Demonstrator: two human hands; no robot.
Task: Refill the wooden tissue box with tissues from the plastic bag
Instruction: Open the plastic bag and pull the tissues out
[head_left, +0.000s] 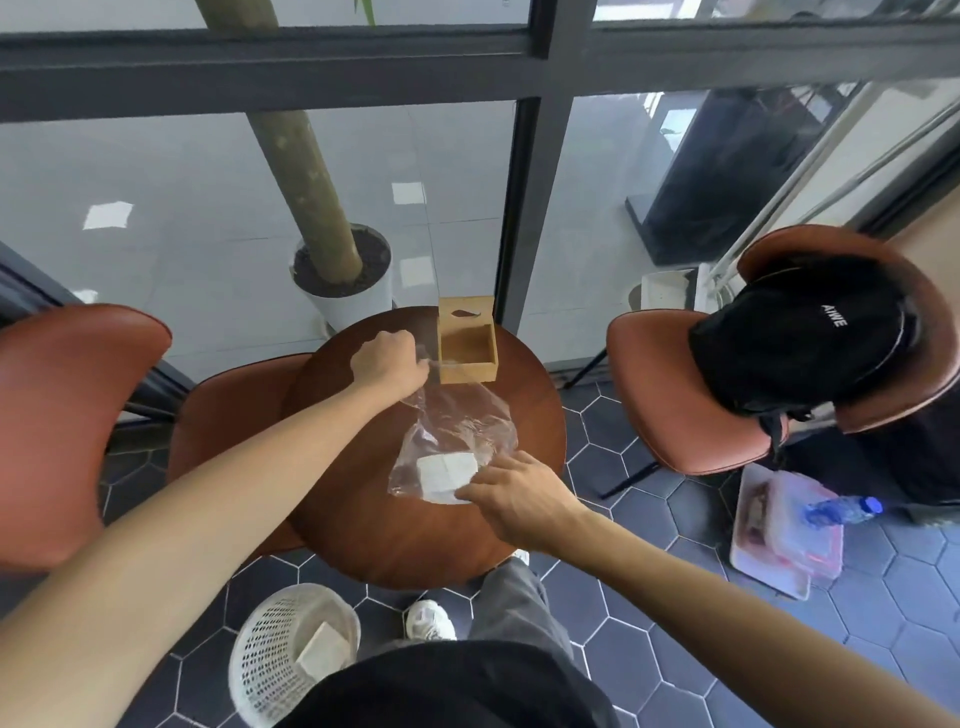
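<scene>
A wooden tissue box (467, 345) stands open and empty at the far edge of a round brown table (379, 530), its lid with a drop-shaped slot tipped up behind it. A clear plastic bag (457, 421) lies stretched across the table, with a white stack of tissues (445, 475) inside its near end. My left hand (387, 361) is shut on the bag's far end, just left of the box. My right hand (511, 491) rests on the bag's near end, fingers against the tissue stack.
Brown chairs stand left (67, 415) and right (691, 395) of the table; the right one holds a black backpack (800, 338). A white mesh basket (293, 649) with a tissue pack sits on the floor by my feet. A potted tree (340, 270) stands behind the glass.
</scene>
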